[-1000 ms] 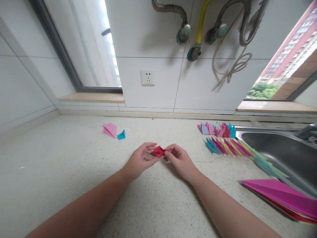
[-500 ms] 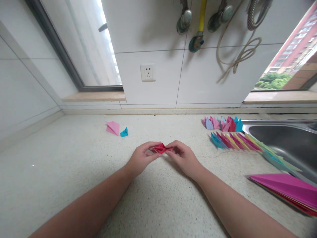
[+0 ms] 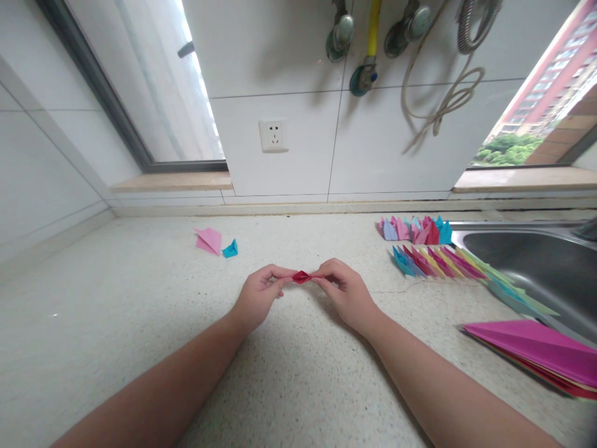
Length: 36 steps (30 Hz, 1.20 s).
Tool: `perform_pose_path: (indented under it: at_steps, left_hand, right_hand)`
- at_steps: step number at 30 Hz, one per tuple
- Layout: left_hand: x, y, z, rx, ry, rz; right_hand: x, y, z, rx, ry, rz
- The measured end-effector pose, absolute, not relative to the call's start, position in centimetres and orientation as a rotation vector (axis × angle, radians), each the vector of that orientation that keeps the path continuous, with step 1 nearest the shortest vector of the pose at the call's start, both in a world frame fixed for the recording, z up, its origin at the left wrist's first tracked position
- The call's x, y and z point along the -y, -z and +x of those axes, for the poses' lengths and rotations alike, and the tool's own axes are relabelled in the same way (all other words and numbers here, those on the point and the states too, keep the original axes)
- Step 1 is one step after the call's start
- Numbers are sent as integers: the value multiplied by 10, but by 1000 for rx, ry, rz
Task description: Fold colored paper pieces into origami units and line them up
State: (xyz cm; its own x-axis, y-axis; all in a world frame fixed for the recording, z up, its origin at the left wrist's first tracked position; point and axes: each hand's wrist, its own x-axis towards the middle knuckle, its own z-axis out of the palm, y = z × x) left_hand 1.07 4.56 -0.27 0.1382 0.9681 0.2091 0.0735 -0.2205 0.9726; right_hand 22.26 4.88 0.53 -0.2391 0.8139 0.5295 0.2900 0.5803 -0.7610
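A small red folded-paper piece (image 3: 301, 277) is held just above the speckled counter (image 3: 298, 361), stretched between my two hands. My left hand (image 3: 258, 292) pinches its left end between thumb and fingers. On the opposite side my right hand (image 3: 344, 289) has its thumb and forefinger closed on the right end. The middle of the paper bulges into a diamond shape; its ends are hidden in the fingertips. Beyond my left hand lie a pink folded paper (image 3: 209, 241) and a smaller blue folded paper (image 3: 230, 249).
At the back right stands a cluster of small folded papers (image 3: 420, 231), with a row of colourful paper planes (image 3: 433, 262) in front. Larger magenta and red planes (image 3: 536, 348) lie nearer. A steel sink (image 3: 536, 267) borders the right; a socket (image 3: 274, 136) and valves are on the wall.
My left fingers have shifted their hold to the left end of the red paper, and its middle looks narrower and more diamond-like. The whole view has shifted slightly.
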Motion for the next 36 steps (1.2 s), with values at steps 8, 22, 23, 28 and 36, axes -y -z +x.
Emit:
perform_pose_path:
  at_steps: [8,22,23,28,36]
  left_hand:
    - [-45,4,10,-1019,-1245,1509]
    - [-39,1,21,-956,-1336,1404]
    - [-39,0,21,-951,-1320,1379]
    - [-39,-5,20,-973,-1217,1400]
    - [-39,-6,17,-1100,-1234,1475]
  right_hand:
    - [-48,-3,218,1682,-942,-829]
    - [-44,-8,212,1561,-1066,-805]
    - [-44,-7,212,1560,-1061,-801]
    - [-41,-7,211,1591,-1071,-790]
    - [-41,-6,211,1667,-1077,-804]
